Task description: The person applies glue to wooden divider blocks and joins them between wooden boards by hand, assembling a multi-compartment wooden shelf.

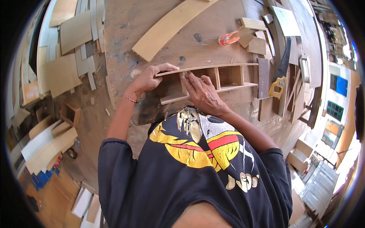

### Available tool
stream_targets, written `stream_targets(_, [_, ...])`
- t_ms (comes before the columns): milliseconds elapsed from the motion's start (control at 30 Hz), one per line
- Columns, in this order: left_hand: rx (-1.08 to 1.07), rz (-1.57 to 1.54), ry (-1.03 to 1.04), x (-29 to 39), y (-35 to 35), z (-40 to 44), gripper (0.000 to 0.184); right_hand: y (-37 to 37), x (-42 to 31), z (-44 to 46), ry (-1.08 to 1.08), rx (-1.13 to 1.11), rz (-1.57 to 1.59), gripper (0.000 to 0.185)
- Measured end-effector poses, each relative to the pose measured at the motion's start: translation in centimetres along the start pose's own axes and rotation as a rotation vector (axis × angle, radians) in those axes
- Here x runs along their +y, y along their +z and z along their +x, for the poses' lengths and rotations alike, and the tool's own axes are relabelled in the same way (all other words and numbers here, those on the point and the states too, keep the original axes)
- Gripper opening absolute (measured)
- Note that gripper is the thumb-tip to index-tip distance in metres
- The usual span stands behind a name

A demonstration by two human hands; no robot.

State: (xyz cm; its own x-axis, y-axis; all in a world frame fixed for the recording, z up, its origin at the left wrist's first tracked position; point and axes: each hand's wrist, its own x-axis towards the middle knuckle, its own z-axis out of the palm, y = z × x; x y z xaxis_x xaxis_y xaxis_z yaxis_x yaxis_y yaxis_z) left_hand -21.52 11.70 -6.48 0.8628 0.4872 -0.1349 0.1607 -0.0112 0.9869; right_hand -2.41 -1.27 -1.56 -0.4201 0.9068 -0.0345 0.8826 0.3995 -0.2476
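A narrow wooden frame [231, 88] lies before me, made of two long strips joined by short cross dividers. My left hand [152, 79] is closed around the left end of the far strip, fingers over its outer side. My right hand [204, 94] reaches across the near strip into the frame. Its fingers press against the leftmost wooden divider [183, 84], which they partly hide; some fingers are straight, others bent. Further right, another divider [217, 78] and the end piece [242, 75] stand between the strips.
A curved wooden board [167, 28] lies beyond the frame. To the right are a handsaw [282, 64] with a yellow handle, a red-and-white object [228, 38] and wood offcuts [256, 45]. Stacked panels [61, 74] fill the left side.
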Motion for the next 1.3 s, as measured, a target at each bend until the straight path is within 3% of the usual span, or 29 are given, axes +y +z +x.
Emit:
stream_targets(300, [-0.067, 0.005, -0.044, 0.4, -0.2, -0.1, 0.056, 0.1, -0.3, -0.3, 0.049, 0.110, -0.053, 0.050])
stream_targets(433, [-0.128, -0.058, -0.067, 1.7, -0.8, -0.1, 0.046, -0.9, -0.9, -0.9, 0.085, 0.166, -0.070, 0.056])
stream_targets(500, [-0.181, -0.071, -0.064, 1.5, -1.7, -0.1, 0.046, -1.9, -1.0, -1.7, 0.061, 0.249, 0.114, 0.059])
stream_targets(567, [-0.238, -0.255, -0.021, 1.1, -2.7, 0.3, 0.064, -1.5, -0.7, -3.2, 0.091, 0.348, 0.191, 0.060])
stream_targets(600, [-0.253, -0.245, -0.028, 1.6, -3.0, 0.7, 0.064, -1.4, -0.5, -4.1, 0.106, 0.431, 0.266, 0.061])
stream_targets(633, [-0.254, -0.157, -0.083, 2.1, -3.4, 1.2, 0.068, -1.6, -0.4, -4.7, 0.173, 0.519, 0.279, 0.041])
stream_targets(667, [-0.254, -0.068, -0.138, 2.7, -3.7, 1.9, 0.073, -1.5, -0.4, -5.8, 0.186, 0.529, 0.285, 0.041])
stream_targets(733, [-0.292, -0.002, -0.118, 3.9, -3.2, 3.9, 0.063, -0.4, -0.2, -8.4, 0.509, 0.316, 0.493, 0.029])
stream_targets(867, [-0.474, 0.131, -0.141, 4.4, -1.0, 9.3, 0.052, 4.3, 0.5, -10.7, 0.721, 0.389, 0.696, 0.020])
stream_targets(933, [-0.505, 0.082, -0.210, 5.2, 0.8, 11.2, 0.053, 4.2, 0.6, -10.4, 0.911, 0.285, 0.872, 0.020])
stream_targets(1200, [-0.571, 0.129, -0.352, 5.6, 3.5, 13.8, 0.048, 5.0, 1.7, -7.8, 0.907, 0.404, 0.906, 0.016])
stream_targets(1300, [-0.529, 0.185, -0.362, 5.2, 3.7, 13.7, 0.046, 4.9, 1.8, -7.3, 1.025, 0.434, 1.011, 0.016])
